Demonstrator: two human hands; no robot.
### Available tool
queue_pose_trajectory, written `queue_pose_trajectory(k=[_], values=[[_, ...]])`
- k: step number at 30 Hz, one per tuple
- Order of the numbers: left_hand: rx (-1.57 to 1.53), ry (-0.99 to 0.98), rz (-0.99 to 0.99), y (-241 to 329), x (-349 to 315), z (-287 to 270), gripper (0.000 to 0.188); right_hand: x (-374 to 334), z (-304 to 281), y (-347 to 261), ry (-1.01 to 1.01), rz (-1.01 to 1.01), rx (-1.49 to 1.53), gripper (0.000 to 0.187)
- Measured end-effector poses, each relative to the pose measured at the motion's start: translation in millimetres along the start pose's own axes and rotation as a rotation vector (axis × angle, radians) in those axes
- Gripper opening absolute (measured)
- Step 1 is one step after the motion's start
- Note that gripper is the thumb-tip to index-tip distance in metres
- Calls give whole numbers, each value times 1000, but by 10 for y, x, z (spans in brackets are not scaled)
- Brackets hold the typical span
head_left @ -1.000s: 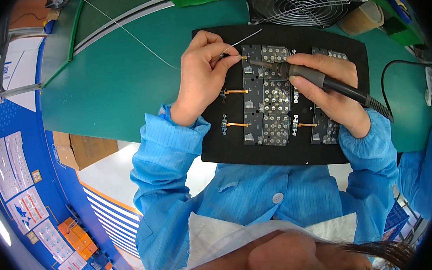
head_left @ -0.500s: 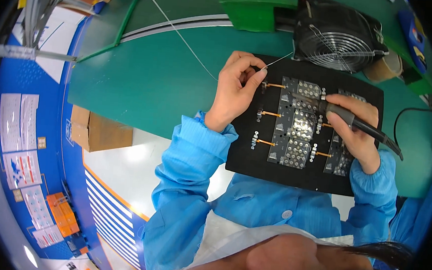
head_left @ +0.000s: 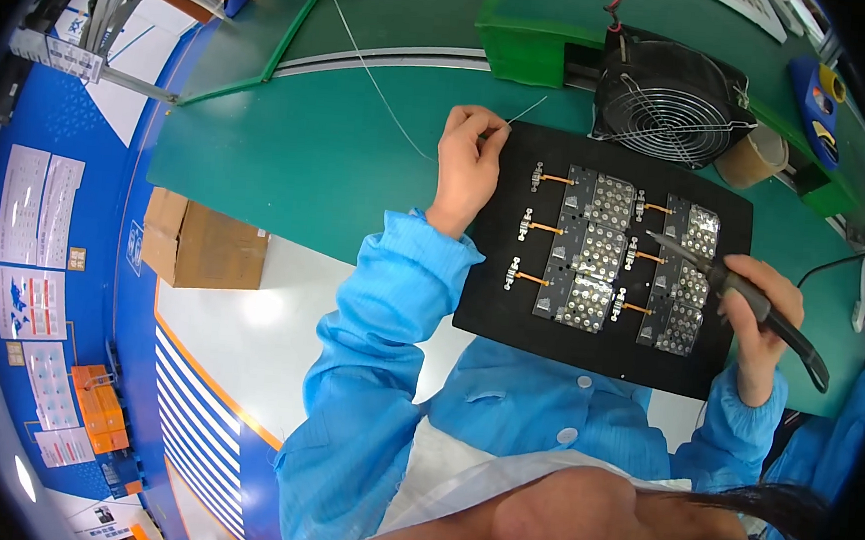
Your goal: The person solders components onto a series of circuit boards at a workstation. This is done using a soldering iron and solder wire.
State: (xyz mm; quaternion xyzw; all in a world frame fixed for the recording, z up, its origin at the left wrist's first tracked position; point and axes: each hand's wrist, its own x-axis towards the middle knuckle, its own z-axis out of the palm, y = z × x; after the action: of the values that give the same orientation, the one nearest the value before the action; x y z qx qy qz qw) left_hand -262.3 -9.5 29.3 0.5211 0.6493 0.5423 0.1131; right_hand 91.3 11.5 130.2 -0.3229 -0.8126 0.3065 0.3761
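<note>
My left hand [head_left: 469, 162] pinches a thin strand of solder wire [head_left: 529, 108] at the upper left corner of a black mat [head_left: 489, 319]. The wire's free end sticks out past my fingertips, and the rest trails up and left. In my right hand [head_left: 763, 311] is a soldering iron [head_left: 718, 275], its tip pointing left over the right-hand group of circuit boards [head_left: 671, 327]. Another group of circuit boards [head_left: 576, 250] lies on the left of the mat. Short orange flex strips [head_left: 538, 227] with small connectors stick out from the boards' left sides.
Behind the mat stands a black fan [head_left: 673, 101] with a round wire grille. A roll of tape [head_left: 751, 157] and a blue tool with yellow parts [head_left: 817, 106] are right of it. The green table [head_left: 289, 175] curves left, above a cardboard box [head_left: 216, 245] on the floor.
My right hand has drawn the soldering iron right and toward me, off the left boards. My left hand has moved slightly left with the wire, whose end has come away from the fan.
</note>
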Motion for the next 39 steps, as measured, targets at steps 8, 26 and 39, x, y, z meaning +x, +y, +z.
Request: queue_pose_trajectory(k=[8, 26, 39], values=[[22, 50, 50, -90, -24, 39, 3, -546, -426, 239, 254, 184, 57, 31], [73, 28, 36, -201, -27, -55, 4, -396, -526, 350, 562, 117, 71, 27], [78, 22, -43, -31, -106, -91, 4, 108, -350, 678, 526, -258, -418, 34]])
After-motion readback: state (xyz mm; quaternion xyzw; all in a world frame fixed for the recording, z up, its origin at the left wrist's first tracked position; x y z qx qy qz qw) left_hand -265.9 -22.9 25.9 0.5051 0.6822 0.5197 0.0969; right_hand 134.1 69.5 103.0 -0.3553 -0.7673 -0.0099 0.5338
